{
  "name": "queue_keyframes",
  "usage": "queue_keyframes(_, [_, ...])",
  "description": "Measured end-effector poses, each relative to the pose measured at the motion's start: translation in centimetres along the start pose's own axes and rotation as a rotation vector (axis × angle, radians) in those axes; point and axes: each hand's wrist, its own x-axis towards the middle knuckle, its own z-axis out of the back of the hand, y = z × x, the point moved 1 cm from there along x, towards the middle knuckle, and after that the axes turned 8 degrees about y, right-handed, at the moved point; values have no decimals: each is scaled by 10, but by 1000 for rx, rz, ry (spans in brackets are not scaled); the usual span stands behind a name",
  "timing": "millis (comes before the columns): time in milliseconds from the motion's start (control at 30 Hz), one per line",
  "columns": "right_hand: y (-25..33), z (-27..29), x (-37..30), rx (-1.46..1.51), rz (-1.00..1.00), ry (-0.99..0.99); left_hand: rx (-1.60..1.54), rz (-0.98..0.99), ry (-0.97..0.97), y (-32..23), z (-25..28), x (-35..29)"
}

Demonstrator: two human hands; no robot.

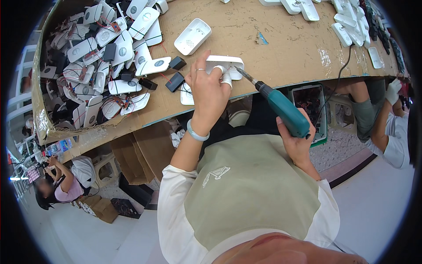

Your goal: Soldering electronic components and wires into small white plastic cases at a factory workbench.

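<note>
A green electric screwdriver (285,111) is gripped in my right hand (299,138), its cord running off to the right. Its bit points up and left into a white plastic housing (229,60) at the table's front edge. My left hand (209,88), with wrapped fingertips and a ring, presses on that housing, fingers bent around its left side. Whatever sits under those fingers is hidden. Just left of this hand lies a white part (187,97) beside a small black block (175,82). Beyond it rests another open white housing (192,36).
A cardboard box (41,115) at the left holds many white covers with wires and black blocks. More white shells (347,24) are stacked at the far right. Below the table stands a green-rimmed bin (320,141). Other people sit at both sides.
</note>
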Motion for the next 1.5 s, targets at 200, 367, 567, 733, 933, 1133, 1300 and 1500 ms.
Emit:
queue_keyframes(200, [-10, 6, -11, 120, -120, -58, 33, 2, 6, -2, 4, 0])
queue_keyframes(367, [-10, 8, -13, 253, -276, -139, 32, -48, -66, -2, 13, -4])
queue_keyframes(567, [-8, 11, -16, 241, -255, -111, -121, -4, -113, -6, 31, -34])
queue_keyframes(733, [-11, 6, -18, 251, -289, -83, -14, -125, -129, 2, 16, -33])
queue_keyframes(933, [-8, 5, -13, 160, -177, -49, 99, -169, -139, -3, 6, -21])
queue_keyframes(1133, [-4, 3, -9, 84, -102, -67, 151, -128, -102, -5, -1, -13])
queue_keyframes(1300, [-6, 1, -1, 16, -40, -67, 109, -85, -101, -16, -5, -10])
queue_keyframes(1500, [-10, -1, 5, -17, -1, -76, 145, -198, -243, -27, -2, 6])
